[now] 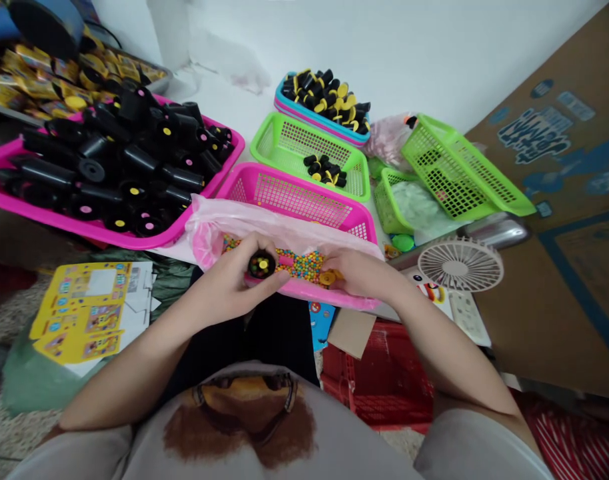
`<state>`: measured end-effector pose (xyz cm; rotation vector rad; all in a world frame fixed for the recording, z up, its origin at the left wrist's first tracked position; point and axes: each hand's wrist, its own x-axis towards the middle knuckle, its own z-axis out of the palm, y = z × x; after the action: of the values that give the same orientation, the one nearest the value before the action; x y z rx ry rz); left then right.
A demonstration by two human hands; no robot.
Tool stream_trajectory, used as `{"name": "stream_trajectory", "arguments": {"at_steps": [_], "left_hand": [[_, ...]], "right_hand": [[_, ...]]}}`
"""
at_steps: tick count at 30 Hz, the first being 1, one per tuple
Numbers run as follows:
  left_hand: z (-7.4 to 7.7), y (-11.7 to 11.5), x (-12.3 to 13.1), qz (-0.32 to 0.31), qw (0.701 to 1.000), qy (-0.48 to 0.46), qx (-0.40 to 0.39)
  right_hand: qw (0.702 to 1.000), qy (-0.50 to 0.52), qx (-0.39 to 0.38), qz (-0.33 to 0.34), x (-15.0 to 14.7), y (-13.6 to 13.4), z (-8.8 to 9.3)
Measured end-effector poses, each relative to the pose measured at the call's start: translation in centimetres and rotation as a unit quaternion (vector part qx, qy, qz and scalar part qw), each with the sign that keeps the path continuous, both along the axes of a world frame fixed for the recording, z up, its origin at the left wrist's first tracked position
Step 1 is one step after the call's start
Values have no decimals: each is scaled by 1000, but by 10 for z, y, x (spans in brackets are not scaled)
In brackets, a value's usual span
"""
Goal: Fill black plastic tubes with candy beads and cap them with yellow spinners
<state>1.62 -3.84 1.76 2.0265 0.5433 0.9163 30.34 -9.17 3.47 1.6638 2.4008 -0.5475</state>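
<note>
Big pink tray [34, 212], left on the surface: heaped with black tubes [134, 160]; whether they are filled, cannot tell.
Far basket [314, 121]: a smaller heap of capped tubes [327, 93], yellow ends showing. These look finished.
Green basket [284, 143]: only a few small black-and-yellow pieces [325, 170].
Near pink basket [294, 183], lined with a plastic bag [244, 220]: a good layer of coloured candies [304, 263] remains.
Left hand [229, 283]: fingers wrapped around one open tube [261, 265], held mouth-up over the candy; candies show at its mouth.
Right hand [359, 273]: fingertips pinched on a yellow cap [328, 277], just beside the tube, not on it.
Judgement: this tube filled, uncapped; much stock left.
</note>
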Motion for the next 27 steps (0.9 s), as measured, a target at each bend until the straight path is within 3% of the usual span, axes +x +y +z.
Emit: {"name": "stream_trajectory", "arguments": {"at_steps": [3,5,8,10,12,18,20,23,27], "left_hand": [[0,1,0,7,1000,-16,-9],[-1,0,0,10,999,-32,-28],[-4,-6,3,-14,997,-57,-56],[-6,-12,7,-42,995,-67,-63],[-9,-18,12,-60,993,-72,-67],[-15,-20,18,-47,994,-84,-55],[-14,-18,17,-44,995,-76,-53],[-11,-19,15,-56,996,-50,-56],[-10,-23,15,-61,995,-35,-68]], "right_hand": [[998,58,28,-3,10,-5,10],[987,128,84,-43,11,-12,17],[932,281,194,-123,-6,-28,25],[884,385,219,-146,-28,-39,27],[856,440,222,-154,-52,-48,25],[825,463,266,-186,-87,-50,12],[835,448,261,-185,-92,-48,9],[835,411,317,-183,-106,-47,4],[771,472,353,-243,-127,-50,-11]]}}
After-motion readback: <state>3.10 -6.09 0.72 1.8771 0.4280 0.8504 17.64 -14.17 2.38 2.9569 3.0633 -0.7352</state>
